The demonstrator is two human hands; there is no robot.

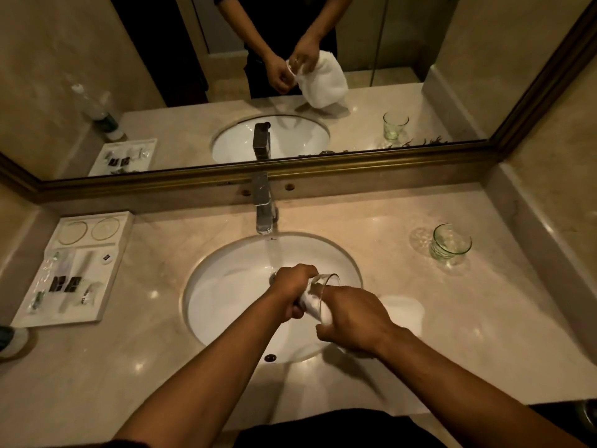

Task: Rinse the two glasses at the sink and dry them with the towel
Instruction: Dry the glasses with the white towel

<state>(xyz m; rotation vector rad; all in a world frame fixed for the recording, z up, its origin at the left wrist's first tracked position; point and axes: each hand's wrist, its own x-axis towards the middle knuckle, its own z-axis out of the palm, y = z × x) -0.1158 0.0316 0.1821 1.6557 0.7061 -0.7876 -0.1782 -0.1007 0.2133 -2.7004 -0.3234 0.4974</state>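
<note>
Over the white sink basin (226,286) my left hand (292,287) grips a clear glass (318,294) tilted on its side, mouth toward my right hand. My right hand (352,313) holds a white towel (403,310) and pushes part of it into the glass; the rest of the towel hangs below and right of that hand. A second clear glass (450,242) stands upright on the counter at the right. Water runs from the chrome tap (265,205) into the basin.
A white amenity tray (119,240) with sachets and two round coasters lies on the left counter. A mirror (193,76) spans the back wall and reflects the scene. A dark bottle base (11,341) sits at the far left edge. Marble side walls close in both ends.
</note>
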